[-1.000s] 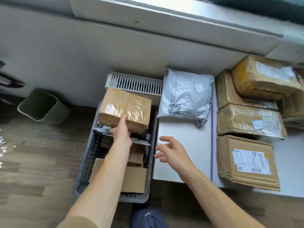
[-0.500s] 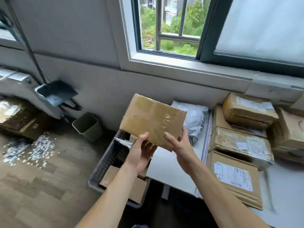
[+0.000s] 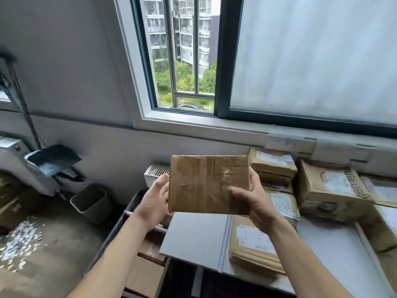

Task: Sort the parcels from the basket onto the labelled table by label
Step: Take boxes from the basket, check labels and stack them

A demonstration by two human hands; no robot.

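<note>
As I judge it, the task is about in its middle. Several parcels lie on the counter (image 3: 193,235): a flat box with a white label (image 3: 251,244) near the front edge, more boxes stacked by the wall (image 3: 272,162), and a bigger box (image 3: 330,190) further right. The basket (image 3: 136,200) stands on the floor just beside the counter's left end. It is not empty: at least two brown parcels (image 3: 148,276) show inside, so sorting is left to do. One brown parcel (image 3: 209,183) is held up in the air above the basket and the counter edge, its taped face toward the camera. The left hand (image 3: 154,203) grips its left edge and the right hand (image 3: 251,205) its right edge, thumb on the front. No label shows on this face, so probably it must be found first.
</note>
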